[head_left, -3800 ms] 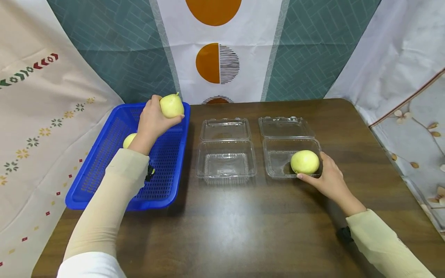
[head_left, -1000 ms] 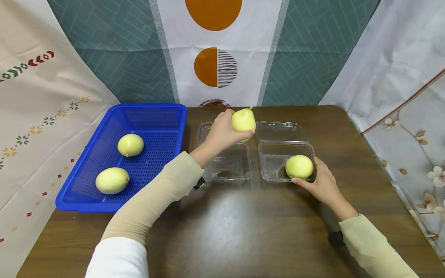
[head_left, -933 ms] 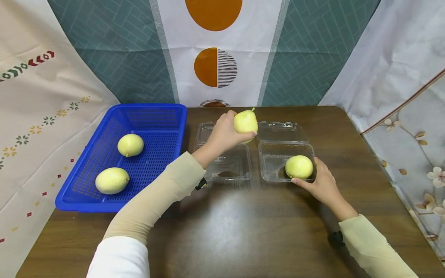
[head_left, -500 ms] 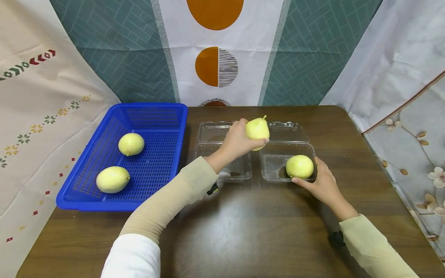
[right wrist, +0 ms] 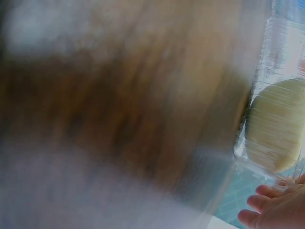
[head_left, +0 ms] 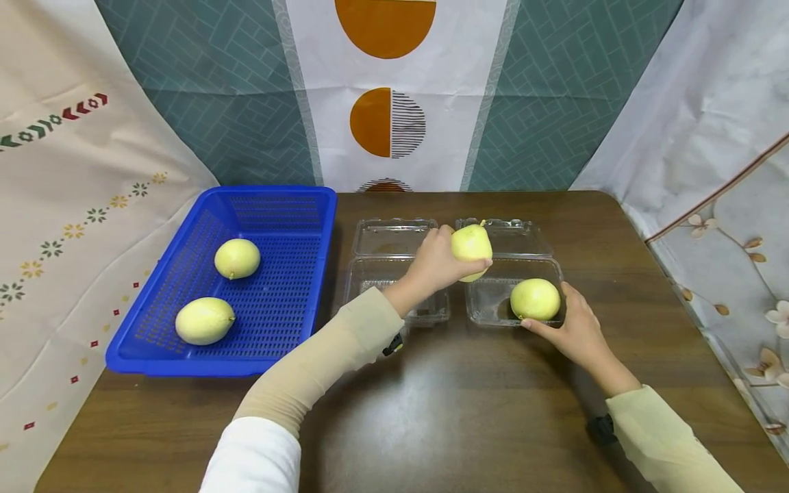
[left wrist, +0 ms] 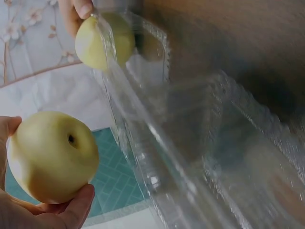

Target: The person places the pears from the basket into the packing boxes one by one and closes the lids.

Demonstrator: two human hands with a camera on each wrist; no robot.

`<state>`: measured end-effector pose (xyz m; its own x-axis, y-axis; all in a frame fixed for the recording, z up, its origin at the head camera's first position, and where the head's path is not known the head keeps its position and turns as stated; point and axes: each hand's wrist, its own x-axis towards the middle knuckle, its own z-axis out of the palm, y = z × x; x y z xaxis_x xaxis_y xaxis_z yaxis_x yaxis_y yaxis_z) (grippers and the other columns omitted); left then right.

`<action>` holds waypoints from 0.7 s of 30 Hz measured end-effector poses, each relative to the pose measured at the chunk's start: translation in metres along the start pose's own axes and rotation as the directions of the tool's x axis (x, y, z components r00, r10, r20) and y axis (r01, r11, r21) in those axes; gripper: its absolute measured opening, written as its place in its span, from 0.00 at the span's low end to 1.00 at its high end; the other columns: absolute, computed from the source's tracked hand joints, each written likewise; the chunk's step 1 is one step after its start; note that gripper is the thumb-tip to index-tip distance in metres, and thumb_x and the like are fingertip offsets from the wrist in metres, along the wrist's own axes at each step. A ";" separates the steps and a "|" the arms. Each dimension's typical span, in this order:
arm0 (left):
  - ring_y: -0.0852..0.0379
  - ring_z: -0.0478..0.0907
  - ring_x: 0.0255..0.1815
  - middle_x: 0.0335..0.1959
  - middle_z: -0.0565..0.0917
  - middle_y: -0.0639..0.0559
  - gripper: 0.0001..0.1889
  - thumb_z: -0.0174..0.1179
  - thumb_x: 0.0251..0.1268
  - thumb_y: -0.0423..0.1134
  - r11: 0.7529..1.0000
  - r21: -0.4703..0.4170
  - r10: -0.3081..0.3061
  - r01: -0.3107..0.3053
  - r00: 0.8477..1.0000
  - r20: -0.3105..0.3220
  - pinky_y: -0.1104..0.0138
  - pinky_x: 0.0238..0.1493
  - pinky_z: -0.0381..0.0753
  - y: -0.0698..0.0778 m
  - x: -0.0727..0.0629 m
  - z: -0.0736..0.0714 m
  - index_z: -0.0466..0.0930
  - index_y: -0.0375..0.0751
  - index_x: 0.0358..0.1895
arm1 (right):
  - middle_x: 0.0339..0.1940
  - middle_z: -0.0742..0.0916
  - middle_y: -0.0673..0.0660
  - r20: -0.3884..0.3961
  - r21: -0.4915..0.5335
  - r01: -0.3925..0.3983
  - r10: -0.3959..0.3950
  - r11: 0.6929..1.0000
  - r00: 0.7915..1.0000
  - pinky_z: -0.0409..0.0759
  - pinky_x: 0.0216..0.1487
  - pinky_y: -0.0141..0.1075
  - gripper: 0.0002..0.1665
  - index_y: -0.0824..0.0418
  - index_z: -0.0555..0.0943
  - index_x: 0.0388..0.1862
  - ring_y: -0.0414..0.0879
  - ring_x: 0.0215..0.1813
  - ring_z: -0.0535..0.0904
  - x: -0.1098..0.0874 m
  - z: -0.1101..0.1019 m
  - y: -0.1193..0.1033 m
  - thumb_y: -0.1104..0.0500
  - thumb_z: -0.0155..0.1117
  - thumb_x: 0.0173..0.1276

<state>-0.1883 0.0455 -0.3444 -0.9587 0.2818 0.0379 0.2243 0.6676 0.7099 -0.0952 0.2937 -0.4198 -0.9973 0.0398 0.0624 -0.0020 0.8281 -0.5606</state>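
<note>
My left hand [head_left: 434, 263] grips a yellow-green pear [head_left: 471, 246], its stem pointing up, between thumb and fingers. It is above the left part of the right-hand clear plastic container [head_left: 483, 301], whose lid is folded back. Another pear [head_left: 535, 299] sits in the right half of that container. With the thumb at the front rim and the fingers along the right side, my right hand [head_left: 579, 335] holds the container's near right corner. In the left wrist view the held pear [left wrist: 55, 157] shows its underside. Through the ribbed plastic wall, the right wrist view shows the boxed pear [right wrist: 276, 124].
A second clear container [head_left: 428, 318], lid folded back, stands to the left, partly hidden by my left hand. The blue basket [head_left: 117, 356] at the left holds two pears, one farther back [head_left: 237, 258] and one nearer [head_left: 205, 320]. All stand on the brown wooden table [head_left: 456, 411].
My left hand has carried the pear out of the basket, rightward past the left container, and lower over the right one. My right hand has stayed at the container's corner.
</note>
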 end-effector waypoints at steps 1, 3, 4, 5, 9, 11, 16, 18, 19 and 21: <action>0.53 0.74 0.40 0.46 0.76 0.45 0.36 0.69 0.46 0.59 1.000 0.001 -0.002 0.002 1.000 0.005 0.67 0.35 0.74 0.001 0.000 0.002 0.71 0.36 0.51 | 0.65 0.62 0.83 -0.001 -0.001 -0.001 0.001 1.000 1.000 0.56 0.57 0.72 0.63 0.81 0.50 0.69 0.77 0.65 0.58 0.000 0.000 0.000 0.41 0.71 0.54; 0.53 0.74 0.40 0.46 0.76 0.44 0.36 0.69 0.46 0.59 1.000 -0.002 -0.010 0.010 1.000 0.017 0.67 0.34 0.73 0.004 -0.002 0.005 0.71 0.35 0.52 | 0.66 0.62 0.83 0.002 -0.001 -0.003 0.003 1.000 1.000 0.56 0.57 0.72 0.63 0.81 0.50 0.69 0.77 0.65 0.58 0.000 0.000 0.000 0.41 0.71 0.54; 0.53 0.74 0.40 0.46 0.76 0.44 0.37 0.69 0.46 0.59 1.000 -0.001 -0.014 0.014 1.000 0.023 0.67 0.35 0.74 0.005 -0.002 0.007 0.71 0.35 0.52 | 0.65 0.62 0.83 0.003 -0.003 -0.003 0.003 1.000 1.000 0.56 0.57 0.72 0.63 0.81 0.50 0.69 0.77 0.65 0.58 0.000 0.000 0.000 0.41 0.71 0.55; 0.53 0.75 0.40 0.46 0.76 0.44 0.37 0.69 0.47 0.59 1.000 -0.001 -0.017 0.017 0.999 0.031 0.68 0.35 0.74 0.005 -0.003 0.008 0.71 0.35 0.53 | 0.65 0.62 0.83 0.005 -0.003 -0.002 0.002 1.000 1.000 0.56 0.57 0.72 0.63 0.81 0.50 0.69 0.77 0.65 0.58 0.000 0.000 0.000 0.41 0.71 0.55; 0.53 0.75 0.39 0.46 0.76 0.44 0.38 0.68 0.47 0.60 1.000 0.010 -0.029 0.029 0.998 0.049 0.68 0.34 0.74 0.006 -0.005 0.015 0.71 0.34 0.54 | 0.65 0.62 0.83 0.010 -0.001 0.001 -0.001 1.000 1.000 0.56 0.57 0.72 0.63 0.81 0.50 0.69 0.77 0.65 0.58 0.000 0.000 -0.001 0.41 0.71 0.55; 0.54 0.75 0.38 0.45 0.76 0.45 0.37 0.68 0.46 0.61 0.999 0.028 -0.035 0.033 0.998 0.055 0.68 0.33 0.74 0.006 -0.005 0.018 0.71 0.35 0.52 | 0.66 0.62 0.83 0.008 -0.001 0.000 0.000 1.000 1.000 0.56 0.57 0.72 0.63 0.81 0.50 0.69 0.77 0.65 0.58 0.000 0.000 -0.001 0.41 0.71 0.55; 0.55 0.75 0.37 0.43 0.77 0.47 0.38 0.68 0.45 0.63 0.996 0.074 -0.052 0.047 0.997 0.060 0.69 0.32 0.73 0.006 -0.006 0.025 0.72 0.36 0.51 | 0.66 0.61 0.82 0.009 -0.003 -0.008 0.008 1.000 1.000 0.55 0.57 0.72 0.63 0.80 0.50 0.70 0.76 0.66 0.58 0.000 0.000 0.000 0.41 0.71 0.54; 0.55 0.75 0.37 0.42 0.77 0.47 0.38 0.68 0.45 0.63 0.996 0.077 -0.054 0.049 0.997 0.057 0.69 0.32 0.73 0.007 -0.006 0.026 0.72 0.37 0.51 | 0.66 0.61 0.82 0.013 -0.002 -0.011 0.011 1.000 1.000 0.55 0.57 0.72 0.63 0.80 0.49 0.70 0.76 0.66 0.58 0.000 0.000 -0.001 0.41 0.71 0.55; 0.55 0.75 0.37 0.42 0.77 0.47 0.38 0.68 0.45 0.63 0.996 0.079 -0.051 0.047 0.997 0.055 0.69 0.32 0.73 0.007 -0.006 0.028 0.72 0.37 0.51 | 0.66 0.61 0.82 0.014 -0.003 -0.012 0.012 1.000 1.000 0.55 0.57 0.72 0.63 0.80 0.49 0.70 0.76 0.66 0.58 0.000 0.000 -0.001 0.41 0.71 0.55; 0.55 0.75 0.37 0.43 0.77 0.47 0.38 0.68 0.45 0.64 0.996 0.078 -0.051 0.046 0.997 0.056 0.69 0.32 0.73 0.008 -0.006 0.030 0.72 0.37 0.51 | 0.66 0.62 0.82 0.012 -0.005 -0.013 0.013 1.000 1.000 0.56 0.57 0.72 0.63 0.80 0.49 0.70 0.76 0.66 0.58 0.000 0.000 -0.001 0.41 0.71 0.54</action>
<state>-0.1755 0.0697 -0.3598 -0.9576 0.2858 -0.0374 0.1929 0.7318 0.6536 -0.0957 0.2934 -0.4192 -0.9980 0.0437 0.0450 0.0112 0.8306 -0.5568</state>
